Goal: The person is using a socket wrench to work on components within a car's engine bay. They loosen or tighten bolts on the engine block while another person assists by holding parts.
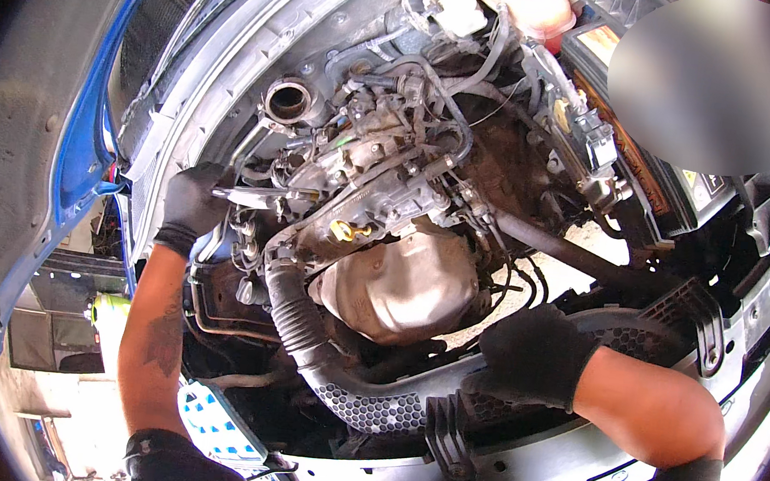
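Observation:
My left hand [196, 204], in a black glove, is closed round the end of a slim silver metal tool [264, 196]. This tool reaches right, across the left side of the engine [357, 150]; its far end is lost among the parts. My right hand [536, 357], also black-gloved, rests at the front of the engine bay, by the black fan shroud [626, 333]. Its fingers blend into the dark parts below. Between my hands lie a dull metal heat shield [404, 284], a yellow dipstick handle [346, 230] and a ribbed air hose [290, 310].
An open round metal pipe [288, 100] points up at the back. A coolant tank [530, 9] and the battery [700, 192] stand at the far right. A blue raised hood [84, 137] borders the left. Black brackets [450, 432] stick up from the front crossmember [557, 480].

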Tool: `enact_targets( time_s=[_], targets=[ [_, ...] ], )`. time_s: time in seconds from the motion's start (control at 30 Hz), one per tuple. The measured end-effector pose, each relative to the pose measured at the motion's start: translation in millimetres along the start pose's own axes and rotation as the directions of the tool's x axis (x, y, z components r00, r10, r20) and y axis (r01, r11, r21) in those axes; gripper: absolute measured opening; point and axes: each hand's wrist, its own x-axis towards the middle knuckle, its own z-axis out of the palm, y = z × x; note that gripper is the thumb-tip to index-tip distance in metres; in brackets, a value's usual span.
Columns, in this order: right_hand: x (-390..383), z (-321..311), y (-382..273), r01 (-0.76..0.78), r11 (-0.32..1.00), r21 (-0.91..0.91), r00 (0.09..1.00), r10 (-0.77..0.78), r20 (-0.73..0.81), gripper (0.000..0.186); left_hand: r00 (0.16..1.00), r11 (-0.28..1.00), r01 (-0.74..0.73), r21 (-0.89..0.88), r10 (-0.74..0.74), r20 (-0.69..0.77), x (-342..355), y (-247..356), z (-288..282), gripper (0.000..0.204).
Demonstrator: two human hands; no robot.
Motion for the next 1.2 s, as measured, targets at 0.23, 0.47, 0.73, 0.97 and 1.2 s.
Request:
enact_targets(
  time_s=[0.23,0.47,0.73,0.97,1.2],
  targets=[
    [1,5,1,-0.032,1.0,0.002,0.998,0.031,0.05,0.043,0.993,0.994,-0.026,0.107,0.014,0.115,5,7,3,0.022],
    [1,-1,2,0.008,1.0,0.007,1.0,-0.008,0.022,0.052,0.984,0.998,0.018,0.061,-0.028,0.174,-7,15,1,0.021],
    [3,-4,0,-0.007,1.0,0.022,0.997,0.006,0.073,0.044,0.975,0.992,0.117,-0.041,-0.107,0.193,-17,7,25,0.032],
    [-1,4,6,0.058,0.997,0.046,0.997,-0.055,-0.061,0.039,0.911,0.995,-0.042,0.09,0.002,0.412,1,13,114,0.019],
    [4,2,2,0.062,0.998,0.002,0.998,-0.062,-0.005,0.038,0.72,0.843,-0.362,0.398,-0.019,0.694,17,-26,165,0.027]
  ],
)
